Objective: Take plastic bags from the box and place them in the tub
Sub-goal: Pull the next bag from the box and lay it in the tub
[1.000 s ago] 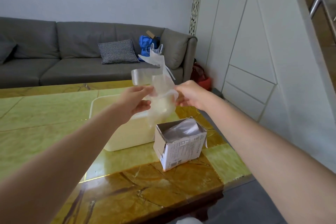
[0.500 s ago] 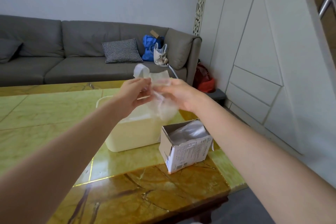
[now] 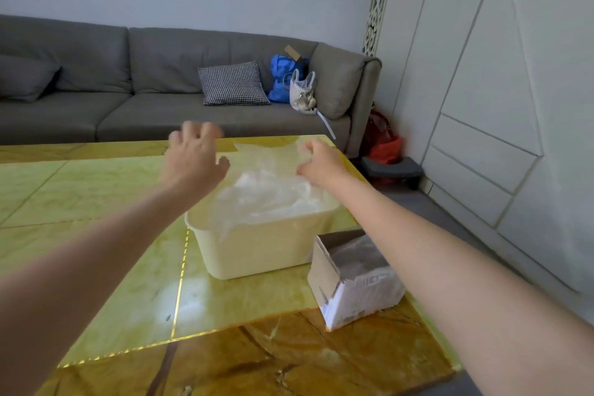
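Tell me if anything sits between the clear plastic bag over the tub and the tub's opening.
Nothing visible blocks it. The clear plastic bag hangs over the cream rectangular plastic tub, pinched by the right hand. Only crumpled bags already inside lie beneath. The left hand is off to the side.

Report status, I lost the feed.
Left hand open, empty. Right hand pinching bag over tub. Box beside tub. Nothing blocking.

Blur and cover over the tub

My left hand (image 3: 193, 159) is motion-blurred at the fingertips, so I cannot read its fingers. My right hand (image 3: 319, 161) hides its own fingertips against the clear plastic bag (image 3: 266, 157). The tub (image 3: 257, 244) interior is veiled; my right forearm crosses the box (image 3: 353, 283); the desk (image 3: 96, 202) runs off-frame.
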Motion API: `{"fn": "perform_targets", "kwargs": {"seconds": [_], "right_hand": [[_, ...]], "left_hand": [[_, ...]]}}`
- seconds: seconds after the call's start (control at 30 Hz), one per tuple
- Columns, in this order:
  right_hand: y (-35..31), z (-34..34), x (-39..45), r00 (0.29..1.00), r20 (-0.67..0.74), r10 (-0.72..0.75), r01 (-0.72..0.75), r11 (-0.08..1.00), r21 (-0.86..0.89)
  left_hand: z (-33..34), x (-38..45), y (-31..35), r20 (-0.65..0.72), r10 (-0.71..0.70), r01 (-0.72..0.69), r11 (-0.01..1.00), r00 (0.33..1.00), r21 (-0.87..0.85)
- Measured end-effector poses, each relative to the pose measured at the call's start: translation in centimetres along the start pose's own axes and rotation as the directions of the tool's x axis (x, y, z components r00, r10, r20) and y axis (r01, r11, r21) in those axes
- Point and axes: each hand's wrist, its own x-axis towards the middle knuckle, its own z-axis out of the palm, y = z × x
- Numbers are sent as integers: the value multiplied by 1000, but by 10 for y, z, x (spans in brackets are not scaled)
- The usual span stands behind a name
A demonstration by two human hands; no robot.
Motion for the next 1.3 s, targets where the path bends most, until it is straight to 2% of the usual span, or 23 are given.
{"fn": "perform_targets", "kwargs": {"seconds": [0.03, 0.07, 0.1, 0.13, 0.2, 0.27, 0.3, 0.37, 0.4, 0.43, 0.47, 0.53, 0.57, 0.63, 0.77, 0.83, 0.97, 1.03, 1.1, 1.17, 1.23, 1.3], "right_hand": [[1, 5, 3, 1000, 15, -25, 26, 998, -59], [3, 11, 9, 999, 30, -43, 46, 993, -109], [6, 13, 10, 997, 49, -54, 61, 986, -154], [8, 17, 13, 996, 74, -55, 68, 978, -196], [14, 23, 12, 989, 144, -26, 65, 960, -271], [15, 24, 14, 985, 171, -39, 98, 930, -354], [12, 21, 12, 985, 147, -85, 138, 907, -398], [2, 16, 9, 959, 126, -254, 283, 848, -448], [-3, 15, 7, 930, 190, -313, 366, 820, -439], [-7, 16, 3, 897, 305, -319, 426, 807, -409], [-9, 18, -1, 858, 440, -264, 448, 805, -390], [-9, 24, -8, 769, 637, -46, 427, 779, -459], [-8, 25, -8, 744, 665, 61, 405, 750, -522], [-4, 23, -5, 741, 652, 160, 367, 717, -593], [3, 22, -2, 763, 617, 192, 347, 684, -642], [3, 20, -4, 781, 601, 169, 346, 684, -642], [-4, -5, -10, 840, 543, 21, 349, 746, -568], [-8, -26, -14, 868, 494, -49, 329, 802, -498], [-10, -50, -27, 873, 484, -68, 288, 872, -397], [-9, -66, -42, 838, 544, -38, 278, 888, -366], [-1, -72, -60, 779, 624, 51, 298, 846, -442], [12, -69, -78, 765, 635, 103, 348, 764, -544]], "left_hand": [[4, 1, 2, 29, 187, -188, 981, 982, 42], [9, 1, 4, 109, 347, -353, 935, 932, 43], [14, -1, 7, 250, 424, -444, 896, 871, 29], [21, -2, 10, 420, 409, -465, 885, 810, 34], [34, -3, 10, 683, 239, -426, 897, 691, 116], [43, -2, 12, 780, 101, -382, 905, 618, 186], [46, -1, 13, 804, 75, -366, 913, 590, 183], [47, 2, 17, 828, 56, -336, 927, 558, 164], [48, 1, 20, 835, 50, -313, 938, 548, 150], [49, 1, 22, 835, 51, -290, 948, 548, 132], [51, 2, 23, 832, 52, -267, 957, 553, 117], [55, 4, 21, 835, 56, -248, 964, 547, 98], [57, 3, 19, 848, 52, -241, 966, 527, 90], [57, 3, 14, 859, 45, -256, 961, 510, 102], [49, 6, 2, 807, -4, -243, 953, 590, 183], [37, 6, 1, 753, 1, -202, 963, 659, 175], [3, 2, 19, 522, 97, -106, 994, 847, -12], [-8, -2, 35, 440, 144, -125, 990, 887, -72], [-10, -14, 55, 438, 213, -156, 974, 873, -161], [-7, -26, 72, 465, 293, -191, 948, 835, -253], [-3, -41, 90, 518, 351, -227, 930, 780, -288], [3, -57, 105, 602, 347, -259, 938, 719, -230]]}}
